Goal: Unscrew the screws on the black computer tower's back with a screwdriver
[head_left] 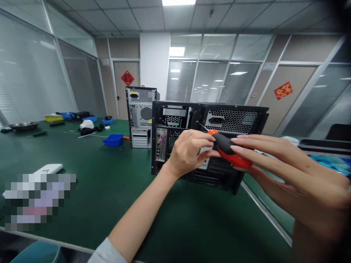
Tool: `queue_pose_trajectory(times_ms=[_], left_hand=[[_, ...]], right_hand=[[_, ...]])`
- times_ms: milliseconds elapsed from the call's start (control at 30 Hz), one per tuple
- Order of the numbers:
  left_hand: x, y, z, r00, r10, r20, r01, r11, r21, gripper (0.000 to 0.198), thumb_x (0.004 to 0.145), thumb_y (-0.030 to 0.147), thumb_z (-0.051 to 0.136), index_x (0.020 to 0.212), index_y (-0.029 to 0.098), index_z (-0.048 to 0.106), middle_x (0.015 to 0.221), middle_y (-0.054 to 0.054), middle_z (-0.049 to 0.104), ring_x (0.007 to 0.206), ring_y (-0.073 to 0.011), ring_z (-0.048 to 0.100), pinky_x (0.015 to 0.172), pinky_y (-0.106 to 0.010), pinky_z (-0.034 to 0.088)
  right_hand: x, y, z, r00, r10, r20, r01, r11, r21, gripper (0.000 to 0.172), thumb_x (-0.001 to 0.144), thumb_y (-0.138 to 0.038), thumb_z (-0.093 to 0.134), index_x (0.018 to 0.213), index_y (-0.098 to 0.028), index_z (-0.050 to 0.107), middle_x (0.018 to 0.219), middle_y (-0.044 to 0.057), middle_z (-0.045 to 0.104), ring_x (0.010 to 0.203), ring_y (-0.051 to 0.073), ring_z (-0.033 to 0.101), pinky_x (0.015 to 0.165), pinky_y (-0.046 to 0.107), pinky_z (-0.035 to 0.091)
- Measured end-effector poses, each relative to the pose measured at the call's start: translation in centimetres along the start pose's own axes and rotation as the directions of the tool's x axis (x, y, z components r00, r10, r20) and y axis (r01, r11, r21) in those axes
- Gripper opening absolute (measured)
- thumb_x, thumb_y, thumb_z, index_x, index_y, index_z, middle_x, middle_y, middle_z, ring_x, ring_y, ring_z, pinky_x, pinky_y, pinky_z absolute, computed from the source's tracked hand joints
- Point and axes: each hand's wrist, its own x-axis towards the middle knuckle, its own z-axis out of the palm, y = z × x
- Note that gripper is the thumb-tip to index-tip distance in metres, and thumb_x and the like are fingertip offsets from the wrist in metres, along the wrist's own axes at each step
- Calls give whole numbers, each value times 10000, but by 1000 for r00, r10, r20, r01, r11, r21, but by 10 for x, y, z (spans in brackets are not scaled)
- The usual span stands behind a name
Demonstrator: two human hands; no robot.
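Observation:
A black computer case [197, 106] stands on the green table with its back panel facing me. In front of that panel, my right hand [285, 171] grips the thick handle of a red and black screwdriver [233, 151]. The screwdriver tilts up to the left, and its thin shaft meets the panel just left of the power supply grille [241, 120]. My left hand [189, 149] pinches the front end of the handle near the orange collar, thumb below and fingers above. Its fingers and wrist hide part of the panel beneath.
Behind, to the left, stands a second computer case [141, 117]. A blue parts bin [113, 140] sits beside it. Cables, small bins and a dark round dish [24, 126] lie further left. A white device [49, 170] rests at the near left, beside a blurred-out patch.

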Motion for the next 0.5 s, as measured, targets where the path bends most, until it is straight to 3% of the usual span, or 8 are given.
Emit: queue_pose_trajectory(times_ms=[300,500], left_hand=[[-1,1,3,999,38,-36,-36,998,52,201,835,268,634,933,168,490,789,-23,659,731,-107,618,668,-244,526],[0,3,4,999,40,-37,-37,996,84,178,851,272,610,954,162,515,789,-20,662,744,-103,621,672,-229,535]], right_hand=[[0,-2,0,999,13,-51,-12,1000,15,338,793,-24,630,1093,-177,598,1059,64,656,1010,149,614,886,282,522],[2,-3,1,995,-7,-95,1,998,-66,281,779,-61,667,1042,-146,615,1002,70,677,964,138,627,864,249,523]])
